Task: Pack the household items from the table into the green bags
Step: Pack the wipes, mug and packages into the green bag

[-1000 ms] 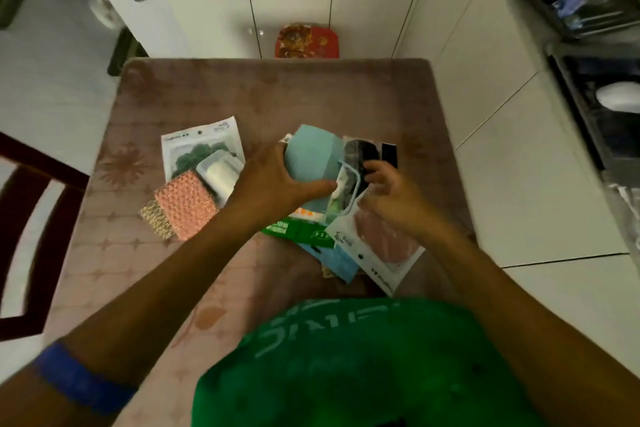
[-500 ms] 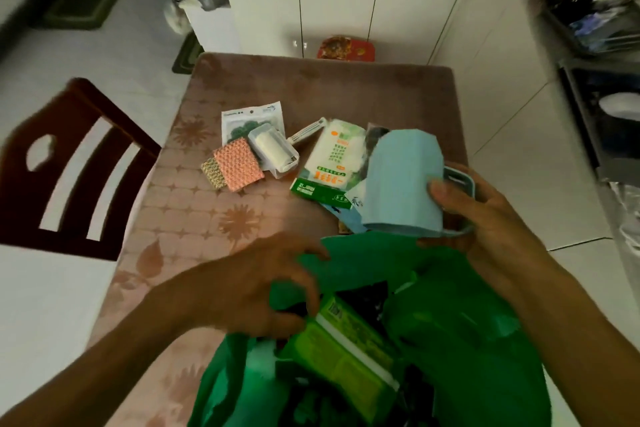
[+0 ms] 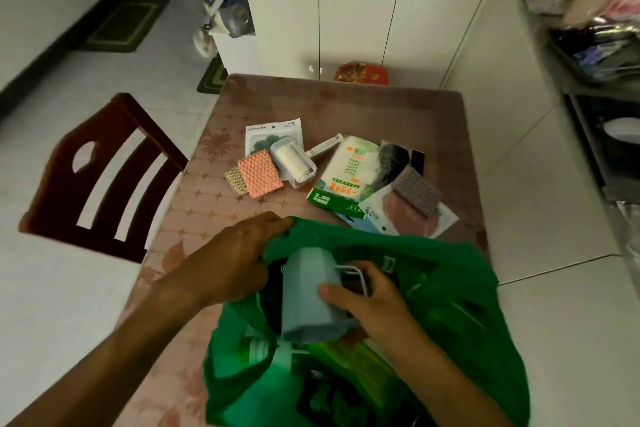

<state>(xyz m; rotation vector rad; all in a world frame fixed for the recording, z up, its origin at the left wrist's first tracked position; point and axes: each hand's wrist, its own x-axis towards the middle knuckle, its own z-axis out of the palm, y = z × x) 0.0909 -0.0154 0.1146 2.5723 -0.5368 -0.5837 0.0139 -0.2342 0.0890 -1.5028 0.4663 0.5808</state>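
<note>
Two hands work at the mouth of a green plastic bag [image 3: 467, 305] that sits at the near edge of a brown patterned table [image 3: 346, 107]. The left hand [image 3: 228, 260] pinches the bag's rim at its far-left side, fingers curled over the green film and holding the opening wide. The right hand [image 3: 374, 305] grips a pale blue mug [image 3: 308, 298], thumb pressed on its side wall and fingers curled by its white-edged handle; the mug lies tilted inside the bag's opening, its base toward the far side. Below the mug, deeper in the bag, a green packet with white print [image 3: 346, 367] shows through.

Beyond the bag several items lie on the table. Just past its far rim sit a green-and-white packet [image 3: 346, 177] and, touching its right side, a clear pouch with a pink cloth [image 3: 412, 215], with a grey scouring pad [image 3: 417, 191] resting on top. Left of the green-and-white packet lies a white lint roller in its clear case [image 3: 294, 163], overlapping a flat white pouch [image 3: 273, 135]. A pink scouring pad [image 3: 259, 175] touches the roller's left side, over a gold one [image 3: 235, 180].

A dark wooden chair [image 3: 97, 173] stands left of the table, and white cabinets [image 3: 363, 10] rise beyond its far edge.
</note>
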